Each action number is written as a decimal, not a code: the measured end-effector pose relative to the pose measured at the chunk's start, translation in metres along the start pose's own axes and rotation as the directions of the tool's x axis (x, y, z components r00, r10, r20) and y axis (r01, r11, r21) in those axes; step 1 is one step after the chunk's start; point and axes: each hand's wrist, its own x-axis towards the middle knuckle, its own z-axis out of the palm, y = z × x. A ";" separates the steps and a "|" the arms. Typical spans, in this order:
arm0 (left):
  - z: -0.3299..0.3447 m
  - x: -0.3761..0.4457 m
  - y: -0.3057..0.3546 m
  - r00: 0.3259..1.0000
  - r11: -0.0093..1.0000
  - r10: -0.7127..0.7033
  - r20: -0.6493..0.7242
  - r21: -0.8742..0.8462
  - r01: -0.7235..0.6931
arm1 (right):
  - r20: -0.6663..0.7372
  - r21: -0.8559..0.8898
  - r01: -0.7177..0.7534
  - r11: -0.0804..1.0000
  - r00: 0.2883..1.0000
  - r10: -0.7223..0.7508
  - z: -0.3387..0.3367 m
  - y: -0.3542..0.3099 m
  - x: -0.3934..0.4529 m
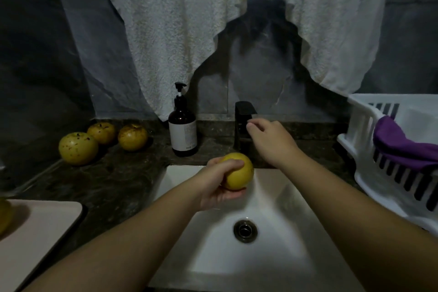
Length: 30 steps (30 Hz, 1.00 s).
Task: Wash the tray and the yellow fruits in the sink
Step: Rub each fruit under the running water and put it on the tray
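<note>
The left hand is gripping a yellow fruit with fingers curled over its top and the palm cupping it from below, holding it above the back part of the white sink, just in front of the black faucet. The right hand is reaching to the faucet with loosely bent fingers, its fingertips lying at the faucet's top; it is holding nothing, and whether it is actually touching the faucet cannot be told. No water is showing under the spout. Three more yellow fruits, speckled with dark spots, are sitting on the dark stone counter at the left: a large one nearest, and two behind it by the wall. The tray, pale and flat with rounded corners, is lying on the counter at the lower left, well apart from the sink, and another yellow fruit is resting on it at the picture's edge. A brown pump bottle is standing upright beside the faucet. A white towel is hanging on the wall behind. At the right a white dish rack is holding a purple cloth.
</note>
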 end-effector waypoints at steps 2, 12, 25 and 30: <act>0.004 0.002 0.003 1.000 1.000 -0.027 0.005 0.014 0.027 | 0.044 -0.039 -0.002 0.999 0.999 0.004 0.000 0.000 0.007; 0.036 0.021 0.002 0.999 0.990 -0.042 -0.031 -0.139 0.037 | 0.084 -0.060 0.051 0.997 0.995 -0.046 0.005 0.001 0.021; 0.033 0.026 -0.008 0.999 0.966 0.034 0.029 -0.257 -0.026 | 0.020 0.264 -0.088 0.960 0.996 0.086 0.014 0.012 0.011; 0.031 0.025 -0.009 0.996 0.957 0.075 0.042 -0.283 -0.060 | 0.191 0.246 -0.467 0.850 0.883 0.429 0.037 0.034 -0.023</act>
